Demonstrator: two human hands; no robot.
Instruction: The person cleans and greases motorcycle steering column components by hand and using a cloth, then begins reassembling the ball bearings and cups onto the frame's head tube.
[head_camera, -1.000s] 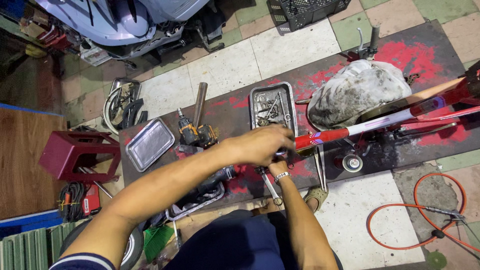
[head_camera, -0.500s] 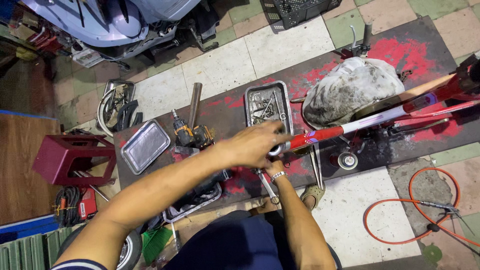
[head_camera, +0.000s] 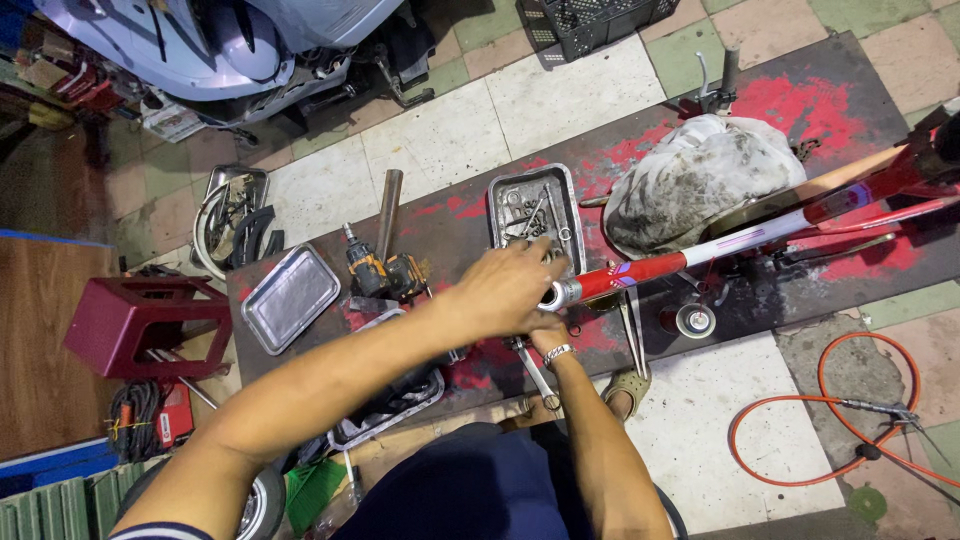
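The left hand (head_camera: 500, 290) closes over the red-and-white tube (head_camera: 660, 266) end, hiding most of the right hand (head_camera: 548, 335), whose grip cannot be told.

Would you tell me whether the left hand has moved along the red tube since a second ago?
No. The left hand still sits over the tube's open end, just below the parts tray, as before.

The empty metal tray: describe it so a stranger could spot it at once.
Start at the dark, red-stained floor mat and go to its left end. There, just right of the dark red stool, lies the empty metal tray. Unlike the tray of small parts by the left hand, it holds nothing.
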